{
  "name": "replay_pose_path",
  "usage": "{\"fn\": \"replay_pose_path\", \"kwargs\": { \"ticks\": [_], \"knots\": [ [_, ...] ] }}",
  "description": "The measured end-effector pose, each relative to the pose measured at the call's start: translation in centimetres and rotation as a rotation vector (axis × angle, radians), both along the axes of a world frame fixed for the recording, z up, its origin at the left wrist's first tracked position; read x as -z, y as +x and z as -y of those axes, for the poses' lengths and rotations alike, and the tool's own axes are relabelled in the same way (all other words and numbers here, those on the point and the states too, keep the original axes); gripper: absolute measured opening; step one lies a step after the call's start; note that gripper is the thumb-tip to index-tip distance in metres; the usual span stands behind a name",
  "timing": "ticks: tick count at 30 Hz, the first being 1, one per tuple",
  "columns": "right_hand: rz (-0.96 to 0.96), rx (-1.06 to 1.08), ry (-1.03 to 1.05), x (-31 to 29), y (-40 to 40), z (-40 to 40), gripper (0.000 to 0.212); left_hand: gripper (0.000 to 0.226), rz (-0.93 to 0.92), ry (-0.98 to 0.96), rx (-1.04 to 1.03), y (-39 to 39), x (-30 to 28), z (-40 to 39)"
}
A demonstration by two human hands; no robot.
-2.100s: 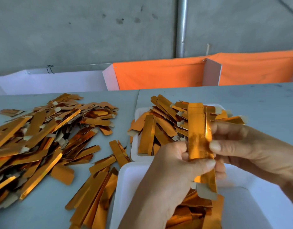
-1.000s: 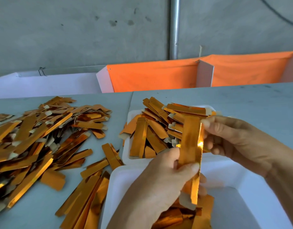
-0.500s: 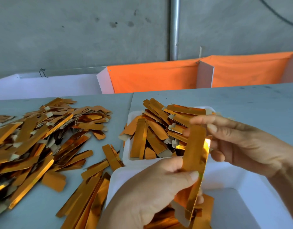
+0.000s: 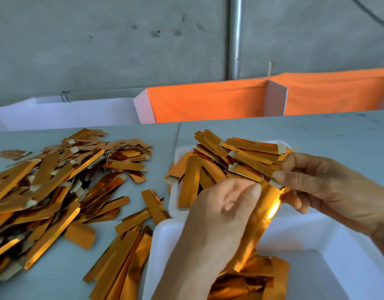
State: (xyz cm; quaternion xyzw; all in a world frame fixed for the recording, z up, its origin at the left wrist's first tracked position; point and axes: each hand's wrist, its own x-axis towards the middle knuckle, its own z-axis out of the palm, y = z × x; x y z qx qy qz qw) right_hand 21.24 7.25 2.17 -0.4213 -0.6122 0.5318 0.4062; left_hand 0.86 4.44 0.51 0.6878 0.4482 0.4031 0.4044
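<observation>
A long shiny gold-orange card strip (image 4: 259, 221) is held slanted between both hands over a white tray (image 4: 316, 239). My left hand (image 4: 217, 215) grips its middle, thumb against the strip's left edge. My right hand (image 4: 316, 187) pinches the strip's upper end, where a pale tab shows. The strip's lower end points down into the near tray, onto several folded gold pieces (image 4: 247, 280) lying there.
A second white tray (image 4: 176, 152) behind the hands is heaped with flat gold strips (image 4: 230, 161). A big loose pile of strips (image 4: 48, 180) covers the grey table (image 4: 316, 131) at the left. More strips (image 4: 122, 263) lie by the near tray. Orange-and-white dividers (image 4: 208, 102) line the back.
The strip has tilted from upright to slanting down-left. My right hand slid up to pinch its top end, and my left hand has turned its back toward me.
</observation>
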Motion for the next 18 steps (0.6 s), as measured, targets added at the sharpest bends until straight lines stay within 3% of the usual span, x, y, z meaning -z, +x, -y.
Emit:
{"fn": "replay_pose_path", "kwargs": {
  "ticks": [3,8,18],
  "knots": [
    [-0.001,0.026,0.008,0.0,0.0,0.0,0.047,0.033,0.009,0.061,-0.028,0.4,0.1,0.2],
    [-0.036,0.063,0.002,-0.3,-0.3,0.2,0.040,0.050,-0.334,0.342,-0.181,1.7,1.1,0.4],
    [-0.095,0.085,-0.047,-1.0,-1.2,0.7,0.013,0.046,-0.363,0.403,-0.296,2.0,1.0,0.3]
  ]
}}
